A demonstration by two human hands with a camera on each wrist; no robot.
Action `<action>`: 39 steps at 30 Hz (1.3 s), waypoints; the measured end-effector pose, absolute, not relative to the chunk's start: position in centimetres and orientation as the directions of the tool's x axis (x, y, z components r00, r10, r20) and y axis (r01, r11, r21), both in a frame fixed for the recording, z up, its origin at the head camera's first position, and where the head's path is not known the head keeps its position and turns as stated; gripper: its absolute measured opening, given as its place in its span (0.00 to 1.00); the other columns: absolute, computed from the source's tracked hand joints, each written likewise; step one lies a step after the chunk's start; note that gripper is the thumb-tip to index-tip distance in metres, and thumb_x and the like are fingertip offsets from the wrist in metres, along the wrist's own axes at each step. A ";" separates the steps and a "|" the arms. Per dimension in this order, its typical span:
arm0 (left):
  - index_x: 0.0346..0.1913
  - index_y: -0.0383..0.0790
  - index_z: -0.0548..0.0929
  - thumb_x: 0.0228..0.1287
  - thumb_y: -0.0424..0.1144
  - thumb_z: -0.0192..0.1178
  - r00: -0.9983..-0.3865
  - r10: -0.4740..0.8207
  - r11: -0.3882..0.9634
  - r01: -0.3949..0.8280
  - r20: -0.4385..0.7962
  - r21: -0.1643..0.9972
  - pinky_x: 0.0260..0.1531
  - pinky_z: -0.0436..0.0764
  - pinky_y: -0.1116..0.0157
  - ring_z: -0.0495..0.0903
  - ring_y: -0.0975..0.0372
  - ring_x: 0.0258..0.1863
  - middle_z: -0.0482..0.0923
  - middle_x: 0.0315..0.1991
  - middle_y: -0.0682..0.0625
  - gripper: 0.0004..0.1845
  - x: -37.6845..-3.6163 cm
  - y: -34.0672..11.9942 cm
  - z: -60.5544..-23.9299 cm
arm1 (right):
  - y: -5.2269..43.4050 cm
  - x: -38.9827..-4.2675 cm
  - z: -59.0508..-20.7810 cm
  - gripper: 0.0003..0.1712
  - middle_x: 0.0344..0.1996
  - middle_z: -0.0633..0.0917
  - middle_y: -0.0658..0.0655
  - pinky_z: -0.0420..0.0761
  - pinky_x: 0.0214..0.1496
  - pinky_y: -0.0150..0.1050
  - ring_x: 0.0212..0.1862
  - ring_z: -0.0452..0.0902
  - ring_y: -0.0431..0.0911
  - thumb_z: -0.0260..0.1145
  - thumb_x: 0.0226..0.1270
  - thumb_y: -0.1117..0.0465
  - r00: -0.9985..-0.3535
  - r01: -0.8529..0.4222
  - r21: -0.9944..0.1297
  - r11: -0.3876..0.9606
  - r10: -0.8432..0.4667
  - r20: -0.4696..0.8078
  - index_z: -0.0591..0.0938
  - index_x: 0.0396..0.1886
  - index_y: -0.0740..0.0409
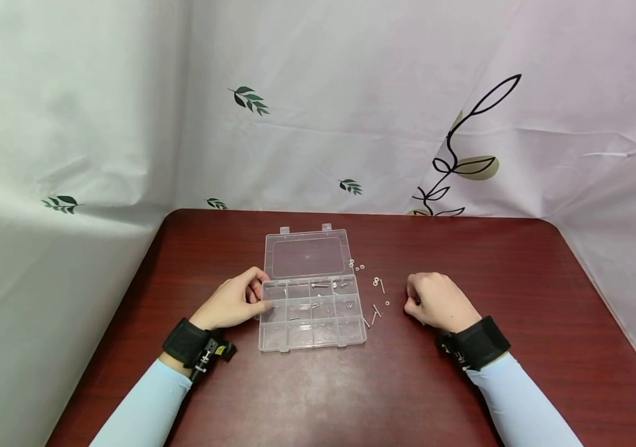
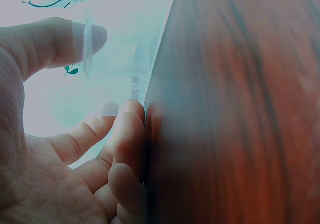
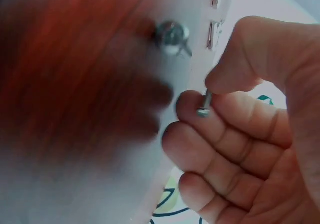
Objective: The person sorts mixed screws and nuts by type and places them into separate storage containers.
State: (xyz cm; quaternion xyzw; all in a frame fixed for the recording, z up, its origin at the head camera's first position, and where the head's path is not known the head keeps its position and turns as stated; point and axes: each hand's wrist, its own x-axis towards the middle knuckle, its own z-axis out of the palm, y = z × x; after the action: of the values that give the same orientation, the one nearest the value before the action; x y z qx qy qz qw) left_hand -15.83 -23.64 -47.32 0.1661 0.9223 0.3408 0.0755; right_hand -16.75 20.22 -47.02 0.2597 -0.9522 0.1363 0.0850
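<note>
A clear plastic organizer box (image 1: 312, 346) lies on the table with its lid (image 1: 307, 256) folded back flat. Several compartments hold small metal parts. My left hand (image 1: 259, 297) grips the box's left wall, thumb (image 2: 60, 41) over the clear edge (image 2: 86, 44) and fingers curled against the side. Right of the box, my right hand (image 1: 412, 302) rests curled on the table. In the right wrist view its thumb and index finger pinch a small screw (image 3: 205, 104). Loose screws (image 1: 376, 310) and washers (image 1: 357, 267) lie between the box and that hand.
The dark red wooden table (image 1: 463, 261) has rounded far corners and white leaf-print cloth hanging behind and beside it. Another screw (image 3: 171, 34) lies blurred on the wood near my right hand. Both wrists wear black straps.
</note>
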 end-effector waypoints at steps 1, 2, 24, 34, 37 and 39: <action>0.50 0.51 0.74 0.53 0.47 0.71 -0.934 0.357 0.713 0.254 -0.027 0.654 0.28 0.74 0.70 0.76 0.66 0.26 0.75 0.31 0.54 0.22 -15.8 -23.6 -47.3 | 20.2 -16.7 -47.0 0.11 0.14 0.68 0.42 0.64 0.23 0.34 0.19 0.62 0.38 0.64 0.38 0.64 -0.853 -0.514 -0.220 0.829 -0.469 0.227 0.70 0.17 0.46; 0.50 0.51 0.74 0.53 0.47 0.71 -0.934 0.357 0.714 0.253 -0.029 0.653 0.28 0.74 0.70 0.76 0.66 0.27 0.75 0.31 0.54 0.22 -15.8 -23.6 -47.3 | 20.2 -16.7 -46.9 0.10 0.14 0.68 0.42 0.64 0.23 0.34 0.19 0.62 0.38 0.64 0.38 0.64 -0.854 -0.514 -0.225 0.827 -0.470 0.225 0.71 0.18 0.46; 0.50 0.51 0.75 0.53 0.47 0.71 -0.936 0.351 0.712 0.245 -0.030 0.658 0.28 0.75 0.70 0.76 0.66 0.26 0.76 0.31 0.54 0.23 -15.8 -23.3 -47.3 | 10.5 -16.6 -42.6 0.11 0.27 0.77 0.44 0.73 0.29 0.30 0.26 0.70 0.35 0.64 0.48 0.70 -0.626 -0.779 -0.248 0.575 -0.697 0.349 0.84 0.30 0.51; 0.49 0.52 0.74 0.53 0.47 0.71 -0.937 0.348 0.711 0.239 -0.035 0.661 0.28 0.74 0.70 0.76 0.66 0.26 0.76 0.31 0.55 0.22 -15.8 -23.5 -47.2 | 4.3 -16.4 -41.2 0.10 0.29 0.78 0.46 0.74 0.32 0.30 0.27 0.72 0.35 0.64 0.53 0.68 -0.515 -0.856 -0.244 0.456 -0.792 0.327 0.83 0.32 0.49; 0.49 0.52 0.74 0.53 0.47 0.71 -0.937 0.346 0.713 0.237 -0.037 0.660 0.27 0.74 0.70 0.76 0.66 0.26 0.76 0.31 0.55 0.22 -15.8 -23.5 -47.3 | 2.9 -16.3 -41.2 0.10 0.28 0.77 0.46 0.74 0.32 0.30 0.27 0.72 0.36 0.63 0.54 0.69 -0.491 -0.870 -0.240 0.431 -0.807 0.327 0.82 0.31 0.49; 0.50 0.52 0.74 0.53 0.47 0.71 -0.937 0.348 0.711 0.238 -0.037 0.661 0.27 0.74 0.70 0.76 0.66 0.26 0.76 0.31 0.55 0.22 -15.9 -23.5 -47.3 | 2.2 -16.1 -41.2 0.10 0.28 0.77 0.45 0.74 0.32 0.30 0.27 0.71 0.36 0.62 0.53 0.69 -0.479 -0.876 -0.243 0.418 -0.815 0.326 0.83 0.31 0.50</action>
State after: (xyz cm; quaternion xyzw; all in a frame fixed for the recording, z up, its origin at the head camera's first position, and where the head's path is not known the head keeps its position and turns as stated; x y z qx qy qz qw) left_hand -15.87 -23.52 -47.34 0.1590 0.9216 0.3450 0.0796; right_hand -16.13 2.19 -41.19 0.5042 -0.8383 0.1920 0.0788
